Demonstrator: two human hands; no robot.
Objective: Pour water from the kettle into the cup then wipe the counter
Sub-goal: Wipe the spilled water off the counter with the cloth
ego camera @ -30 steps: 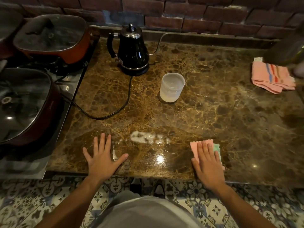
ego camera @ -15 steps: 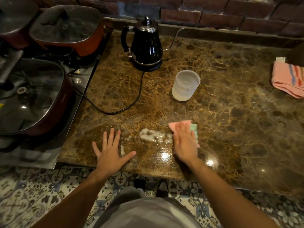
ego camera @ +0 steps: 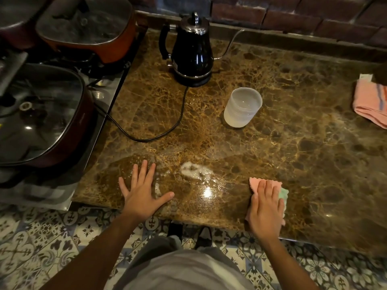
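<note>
A black gooseneck kettle point(ego camera: 192, 53) stands on its base at the back of the brown marble counter point(ego camera: 293, 143). A translucent white cup point(ego camera: 243, 109) with water in it sits to the kettle's front right. Near the front edge, my right hand point(ego camera: 266, 208) presses flat on a pink and green wiping cloth point(ego camera: 280, 191). My left hand point(ego camera: 142, 191) lies flat on the counter with fingers spread, holding nothing. Between the hands is a wet streak with a whitish foamy patch point(ego camera: 194, 170).
The kettle's black cord point(ego camera: 146, 135) loops across the counter to the left. Two lidded red pans point(ego camera: 41, 118) sit on the stove at the left. A folded pink towel point(ego camera: 370, 103) lies at the right edge. A brick wall runs behind; patterned floor tiles lie below.
My right hand slid the cloth left toward the foamy patch, then back right near the front edge. My left hand stayed flat in place.
</note>
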